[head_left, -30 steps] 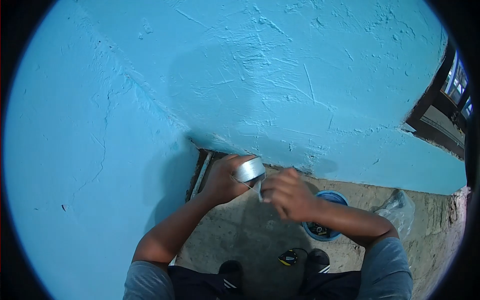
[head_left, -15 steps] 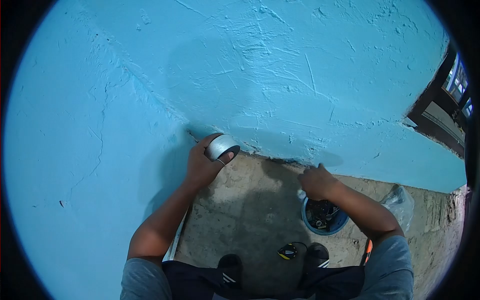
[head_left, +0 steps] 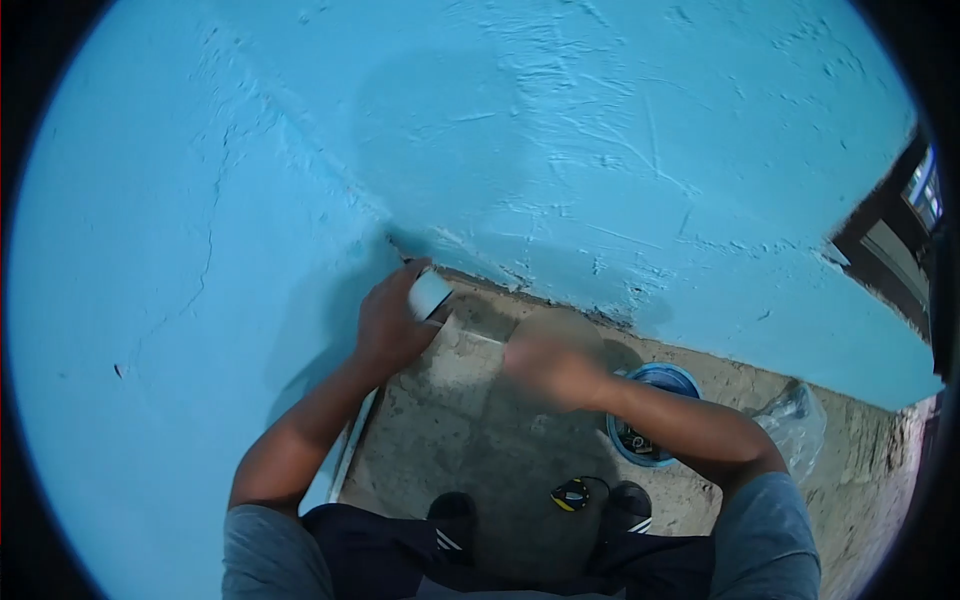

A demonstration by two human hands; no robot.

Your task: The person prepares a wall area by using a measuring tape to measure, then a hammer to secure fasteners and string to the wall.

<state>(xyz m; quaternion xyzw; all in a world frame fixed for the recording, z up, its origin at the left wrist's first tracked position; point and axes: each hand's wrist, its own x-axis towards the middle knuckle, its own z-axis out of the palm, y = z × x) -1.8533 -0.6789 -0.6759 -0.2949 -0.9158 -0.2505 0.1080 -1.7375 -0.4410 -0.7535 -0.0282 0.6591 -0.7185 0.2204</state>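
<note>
My left hand (head_left: 393, 315) is wrapped round a silver roll of tape (head_left: 430, 295), close to the wall corner at floor level. A thin pale strip or line (head_left: 474, 334) runs from near the roll toward my right hand (head_left: 550, 360). Motion smears my right hand, so its fingers and anything in them cannot be made out. It is over the concrete floor, left of a blue bucket (head_left: 655, 458) with small dark items inside. My right forearm partly covers that bucket.
Light blue walls (head_left: 600, 130) meet at a corner ahead. On the floor (head_left: 420, 440) lie a black and yellow tape measure (head_left: 571, 494) between my feet and a clear plastic bag (head_left: 797, 430) at the right. A dark frame (head_left: 885, 250) stands at the far right.
My right hand has moved left from above the bucket toward the roll, uncovering more of the bucket. My left hand and the roll have shifted slightly left and tilted. The view has shifted a little.
</note>
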